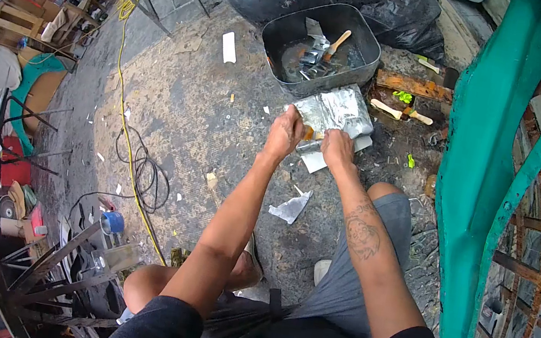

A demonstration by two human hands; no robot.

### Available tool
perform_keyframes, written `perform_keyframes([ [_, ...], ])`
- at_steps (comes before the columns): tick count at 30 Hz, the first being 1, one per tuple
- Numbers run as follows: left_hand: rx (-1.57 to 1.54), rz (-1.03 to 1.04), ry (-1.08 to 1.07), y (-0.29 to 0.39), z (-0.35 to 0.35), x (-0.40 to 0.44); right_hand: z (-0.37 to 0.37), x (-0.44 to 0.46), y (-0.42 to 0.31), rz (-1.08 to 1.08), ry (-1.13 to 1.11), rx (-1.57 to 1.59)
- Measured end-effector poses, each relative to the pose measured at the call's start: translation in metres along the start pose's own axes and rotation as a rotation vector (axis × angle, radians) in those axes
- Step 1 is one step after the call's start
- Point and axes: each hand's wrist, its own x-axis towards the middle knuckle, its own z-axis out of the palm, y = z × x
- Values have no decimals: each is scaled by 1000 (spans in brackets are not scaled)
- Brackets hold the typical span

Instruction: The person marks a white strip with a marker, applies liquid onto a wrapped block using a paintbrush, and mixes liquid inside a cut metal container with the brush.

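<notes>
A: Where are the hands?

B: Straight ahead, at twelve o'clock from the body. The left hand (284,132) and the right hand (338,149) are near each other but apart, both with fingers curled, at the near edge of a silver foil packet (346,107).

A: Clamped on anything?

B: I can't tell. A small amber piece (308,132) shows between them, but the fingers hide which hand has hold of it.

A: And the packet itself?

B: It lies on the floor (194,113), with a white sheet (314,163) sticking out at its six o'clock side. Take the packet as the middle of the clock from here.

A: What's around it?

B: Just off it at eleven, a black tub (279,74) with a wooden-handled brush (340,40) inside. A black bag (409,24) sits at one. Near three there's another brush (386,109), and farther out, towards four, a big green panel (481,168).

A: Anything below or left?

B: A silver scrap (290,207) between six and seven, a yellow cord (123,119) just under nine, and a white strip (228,47) about ten.
</notes>
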Motion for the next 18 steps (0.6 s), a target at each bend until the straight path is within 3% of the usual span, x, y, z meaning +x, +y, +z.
perform_keyframes([
  [3, -99, 40, -41, -2, 3, -6, -5, -2, -4, 14, -7, -22],
  [7, -31, -75, -58, -3, -10, 10, 2, 0, 1, -12, 9, -18],
  [11, -65, 67, -64, -4, -2, 6, 8, 1, 3, -25, 21, -21],
  [14, -42, 18, -68, -7, -9, 16, 1, 0, 2, -3, -108, -67],
  [18, -52, 40, -82, 2, -2, 12, 3, 0, 0, -1, -37, -60],
])
